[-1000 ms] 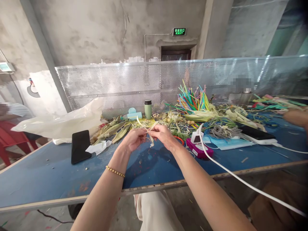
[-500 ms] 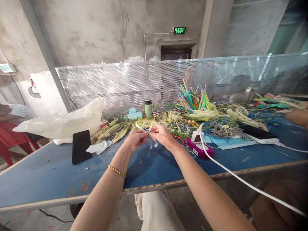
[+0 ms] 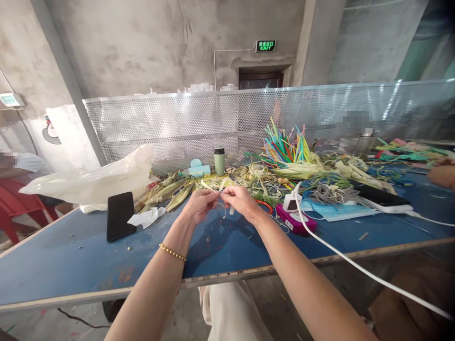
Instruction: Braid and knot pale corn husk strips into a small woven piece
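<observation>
Over the blue table (image 3: 152,260), my left hand (image 3: 202,204) and my right hand (image 3: 239,199) meet with fingertips almost touching. Both are closed in a pinch on pale corn husk strips (image 3: 206,184), whose ends stick up above the fingers and curl down below them. How the strips cross between the fingertips is hidden. Just beyond the hands lies a heap of dried corn husks (image 3: 181,196) and tangled husk shreds (image 3: 254,182). A green bottle (image 3: 219,162) with a black lid stands upright behind them.
At left are a black phone (image 3: 121,217), white paper (image 3: 146,218) and a plastic bag (image 3: 92,182). To the right are a purple box (image 3: 295,220) with a charger, a white cable (image 3: 330,251), a blue mask (image 3: 341,210) and colourful pipe cleaners (image 3: 284,147). Another person's hand (image 3: 442,175) is far right.
My right fingers have lowered slightly and closed in toward the left ones. The upright strip end between them now sits lower. The other person's hand at far right has shifted slightly.
</observation>
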A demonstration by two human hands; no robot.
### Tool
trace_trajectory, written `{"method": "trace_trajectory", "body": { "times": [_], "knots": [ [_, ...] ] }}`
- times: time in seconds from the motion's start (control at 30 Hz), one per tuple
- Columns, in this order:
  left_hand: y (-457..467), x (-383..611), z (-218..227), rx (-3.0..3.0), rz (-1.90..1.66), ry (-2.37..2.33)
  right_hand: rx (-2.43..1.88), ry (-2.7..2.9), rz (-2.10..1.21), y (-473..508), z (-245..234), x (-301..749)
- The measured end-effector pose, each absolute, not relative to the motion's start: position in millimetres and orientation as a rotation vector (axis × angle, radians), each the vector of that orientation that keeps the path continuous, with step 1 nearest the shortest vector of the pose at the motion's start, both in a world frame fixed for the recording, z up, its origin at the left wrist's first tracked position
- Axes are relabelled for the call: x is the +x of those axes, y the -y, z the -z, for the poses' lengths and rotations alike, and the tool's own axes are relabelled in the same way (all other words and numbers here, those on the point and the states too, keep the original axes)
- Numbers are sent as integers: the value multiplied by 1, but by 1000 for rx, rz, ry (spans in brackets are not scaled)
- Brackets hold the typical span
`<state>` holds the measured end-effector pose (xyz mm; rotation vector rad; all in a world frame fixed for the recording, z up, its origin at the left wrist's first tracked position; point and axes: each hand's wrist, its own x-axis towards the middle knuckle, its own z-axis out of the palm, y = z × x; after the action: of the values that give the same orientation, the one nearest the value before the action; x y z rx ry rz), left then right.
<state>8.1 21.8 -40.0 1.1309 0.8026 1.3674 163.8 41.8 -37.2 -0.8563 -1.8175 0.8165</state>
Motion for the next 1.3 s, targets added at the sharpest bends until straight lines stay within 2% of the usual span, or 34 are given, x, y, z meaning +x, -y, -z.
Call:
{"method": "trace_trajectory", "body": {
  "times": [0.83,1.3],
  "knots": [
    [-17,7,32,1024,-1324,-802,-706,1812,-1087,-34,32,164],
    [-13,15,34,1013,-1288,-762,-801,1654,-879,-41,35,157]
  ]
}}
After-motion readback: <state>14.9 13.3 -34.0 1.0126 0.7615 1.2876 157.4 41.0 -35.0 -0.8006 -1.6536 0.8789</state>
